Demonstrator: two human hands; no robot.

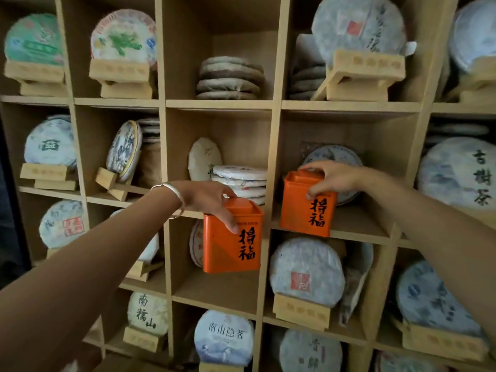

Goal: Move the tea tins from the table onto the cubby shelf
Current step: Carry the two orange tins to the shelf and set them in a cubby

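Two orange tea tins with black characters are at the wooden cubby shelf (351,233). My left hand (212,200) grips the left tin (230,242) by its top and holds it in the air in front of a middle cubby's front edge. My right hand (331,178) grips the top of the right tin (306,208), whose base is at the front edge of the cubby to the right. A silver bangle circles my left wrist. The table is out of view.
The cubbies hold round paper-wrapped tea cakes, some upright on wooden stands (300,310), some in flat stacks (240,181). A stack and an upright cake fill the back of the middle cubby. A cake (334,157) stands behind the right tin.
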